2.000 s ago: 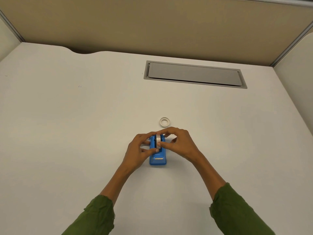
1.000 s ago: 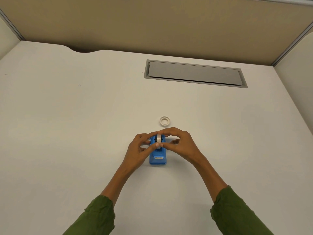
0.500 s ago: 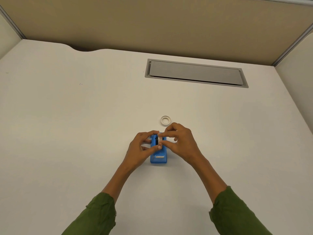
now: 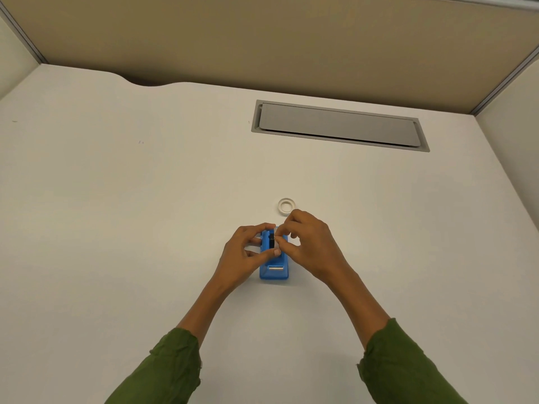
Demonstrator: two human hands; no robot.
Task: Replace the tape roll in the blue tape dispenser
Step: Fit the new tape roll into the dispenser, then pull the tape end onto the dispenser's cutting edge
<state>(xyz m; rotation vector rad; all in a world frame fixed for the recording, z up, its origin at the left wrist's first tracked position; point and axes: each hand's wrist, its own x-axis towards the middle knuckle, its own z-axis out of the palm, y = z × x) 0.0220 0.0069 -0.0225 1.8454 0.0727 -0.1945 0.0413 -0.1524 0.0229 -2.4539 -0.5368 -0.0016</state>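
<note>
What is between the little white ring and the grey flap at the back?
Nothing: in the head view, only bare desk lies between the ring and the flap.

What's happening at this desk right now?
A person in green sleeves is working on a small blue tape dispenser standing on a white desk. The left hand steadies its side while the right hand pinches something at the top slot; whether that is the roll, I cannot tell. A white tape ring lies flat just beyond the hands, untouched.

Blue tape dispenser [image 4: 274, 268] stands upright; white tape roll [image 4: 286, 205] lies flat beyond.
</note>
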